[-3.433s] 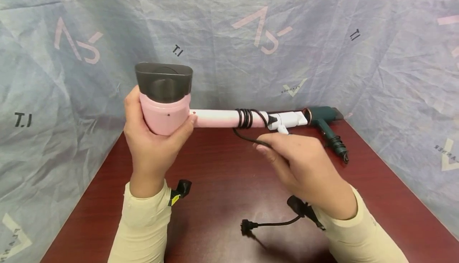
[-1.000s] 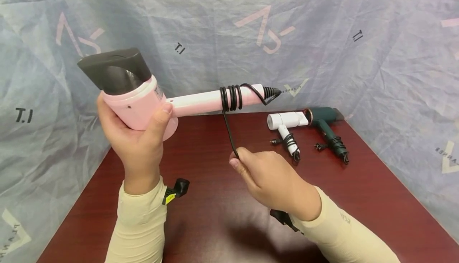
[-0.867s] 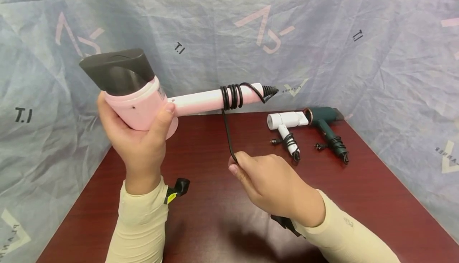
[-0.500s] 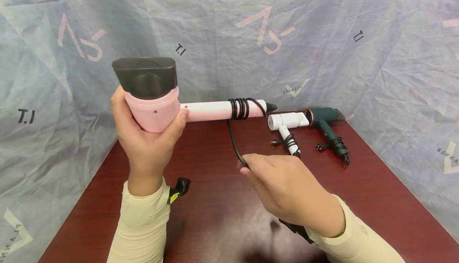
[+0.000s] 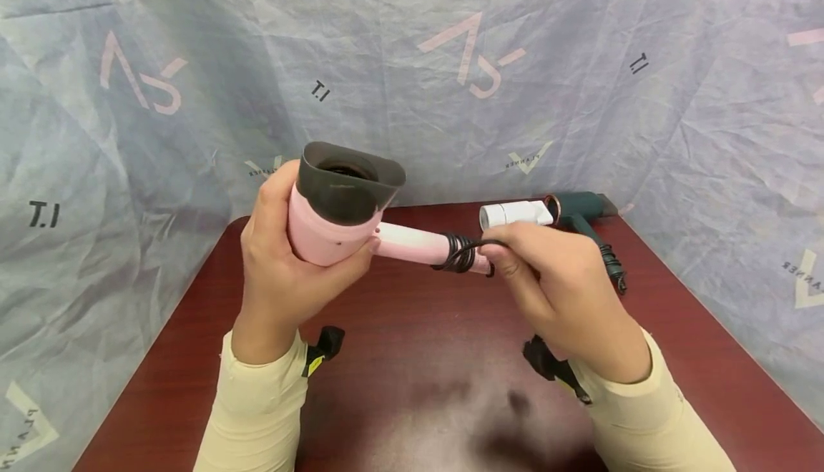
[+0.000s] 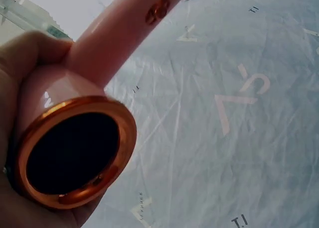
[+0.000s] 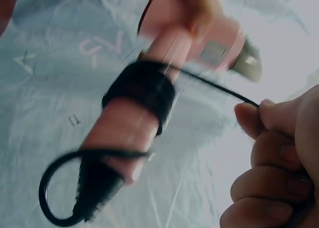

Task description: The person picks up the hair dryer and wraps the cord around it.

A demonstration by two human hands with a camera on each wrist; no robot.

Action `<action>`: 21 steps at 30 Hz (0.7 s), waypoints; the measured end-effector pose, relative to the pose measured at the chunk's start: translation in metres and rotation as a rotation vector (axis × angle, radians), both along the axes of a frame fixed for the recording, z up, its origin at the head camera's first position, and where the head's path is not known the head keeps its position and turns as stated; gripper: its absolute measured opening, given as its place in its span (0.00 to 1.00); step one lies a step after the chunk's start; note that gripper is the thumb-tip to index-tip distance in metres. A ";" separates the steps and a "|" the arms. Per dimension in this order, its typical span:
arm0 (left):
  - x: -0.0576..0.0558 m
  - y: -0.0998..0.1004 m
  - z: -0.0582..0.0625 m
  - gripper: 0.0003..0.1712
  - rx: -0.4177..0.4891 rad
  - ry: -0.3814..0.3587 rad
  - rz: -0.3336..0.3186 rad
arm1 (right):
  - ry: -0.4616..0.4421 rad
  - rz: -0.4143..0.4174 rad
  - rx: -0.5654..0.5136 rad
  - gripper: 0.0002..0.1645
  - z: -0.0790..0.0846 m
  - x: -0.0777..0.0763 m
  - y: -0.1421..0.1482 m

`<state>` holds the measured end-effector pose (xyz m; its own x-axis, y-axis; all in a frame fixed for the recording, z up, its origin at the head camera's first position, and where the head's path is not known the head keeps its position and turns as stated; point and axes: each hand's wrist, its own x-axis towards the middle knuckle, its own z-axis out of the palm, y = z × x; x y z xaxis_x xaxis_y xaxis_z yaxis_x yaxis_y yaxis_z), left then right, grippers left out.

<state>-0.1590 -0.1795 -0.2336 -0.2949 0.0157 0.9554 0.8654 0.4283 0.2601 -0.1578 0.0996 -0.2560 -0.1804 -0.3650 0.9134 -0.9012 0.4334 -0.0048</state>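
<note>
A pink hair dryer with a dark flat nozzle is held above the table, its body gripped by my left hand. The handle points right and dips slightly. Around its lower part runs a coil of black power cord. Thumb and forefinger of my right hand pinch the loose length of cord, which is taut from coil to fingers. In the left wrist view the copper-coloured rear ring of the dryer faces the camera. The plug is not visible.
On the dark red table, at the back right, lie a white hair dryer, partly behind my right hand, and a dark green one with its cord wound on the handle. A grey printed cloth hangs around the table.
The pink dryer has come right and lower, and its nozzle has turned. My right hand has risen and moved right with the cord, which no longer hangs below the handle.
</note>
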 end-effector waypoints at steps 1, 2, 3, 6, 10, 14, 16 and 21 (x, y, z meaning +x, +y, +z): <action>0.000 0.000 0.000 0.41 -0.007 0.011 -0.019 | -0.011 0.003 -0.015 0.20 0.000 -0.003 0.002; 0.000 0.000 -0.001 0.41 -0.011 0.021 -0.040 | -0.023 0.005 -0.029 0.21 0.000 -0.006 0.004; 0.000 0.001 -0.001 0.41 -0.012 0.031 -0.067 | -0.037 0.011 -0.043 0.20 0.000 -0.010 0.005; 0.000 0.003 -0.001 0.42 -0.006 0.050 -0.140 | -0.097 0.036 -0.071 0.14 -0.001 -0.019 0.010; 0.000 0.007 -0.001 0.43 0.026 0.057 -0.238 | -0.208 0.068 -0.089 0.04 -0.004 -0.029 0.015; 0.000 0.009 0.000 0.43 0.063 0.062 -0.313 | -0.329 0.122 -0.102 0.10 -0.008 -0.037 0.015; 0.000 0.009 0.000 0.43 0.080 0.069 -0.331 | -0.384 0.158 -0.109 0.12 -0.010 -0.040 0.015; 0.001 0.010 -0.001 0.42 0.134 0.078 -0.345 | -0.513 0.299 -0.102 0.13 -0.014 -0.045 0.013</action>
<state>-0.1585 -0.1698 -0.2348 -0.2205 -0.0251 0.9751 0.9723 0.0743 0.2217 -0.2030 0.1130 -0.2702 -0.5101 -0.3830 0.7702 -0.8558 0.1357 -0.4993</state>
